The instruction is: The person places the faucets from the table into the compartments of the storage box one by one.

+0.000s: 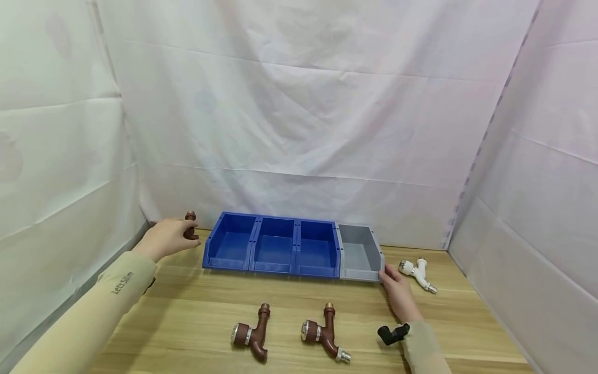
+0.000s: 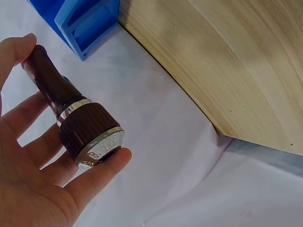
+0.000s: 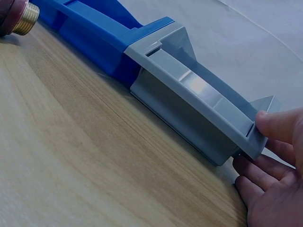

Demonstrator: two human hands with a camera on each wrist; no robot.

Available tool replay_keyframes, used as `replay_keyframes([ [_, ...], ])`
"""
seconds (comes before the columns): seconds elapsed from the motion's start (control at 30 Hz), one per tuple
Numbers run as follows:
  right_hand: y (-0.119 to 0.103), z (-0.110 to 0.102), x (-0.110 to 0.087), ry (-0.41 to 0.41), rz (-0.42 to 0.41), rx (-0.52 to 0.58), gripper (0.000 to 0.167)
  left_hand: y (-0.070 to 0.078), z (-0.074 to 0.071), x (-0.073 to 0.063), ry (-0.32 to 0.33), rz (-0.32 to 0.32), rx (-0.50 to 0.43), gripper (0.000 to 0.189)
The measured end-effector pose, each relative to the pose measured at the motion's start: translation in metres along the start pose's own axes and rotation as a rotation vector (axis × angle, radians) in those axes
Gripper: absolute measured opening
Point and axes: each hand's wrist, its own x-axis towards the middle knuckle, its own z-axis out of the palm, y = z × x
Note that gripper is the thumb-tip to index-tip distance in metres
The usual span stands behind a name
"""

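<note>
In the left wrist view a brown tap (image 2: 90, 125) with a ribbed, silver-capped knob is held between the thumb and fingers of my left hand (image 1: 168, 238). That hand is at the back left, beside a row of joined bins. Three of these are blue bins (image 1: 272, 267); at the right end is a grey bin (image 1: 358, 274). My right hand (image 1: 399, 293) grips the grey bin's front right corner, its thumb on the rim and its fingers lower against the side, as the right wrist view shows. No contents are visible in the bins.
Two more brown taps lie at the front of the wooden table (image 1: 187, 317): one with a plain curved spout (image 1: 258, 335), one with a silver nozzle (image 1: 328, 332). A white tap (image 1: 420, 271) lies right of my right hand. White cloth (image 1: 303, 104) hangs behind and on both sides.
</note>
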Motion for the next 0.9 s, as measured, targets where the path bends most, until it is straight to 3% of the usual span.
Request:
replay_keyframes([
  [0.4,0.0017,-0.0007,-0.0002,0.001,-0.007,0.008,0.058,0.005,-0.003,0.0023,-0.013,0.012,-0.011,0.026],
  [0.9,0.004,0.0009,0.0014,-0.005,-0.018,0.018,0.058,0.0063,-0.0033,0.0068,-0.008,0.031,-0.008,0.019],
])
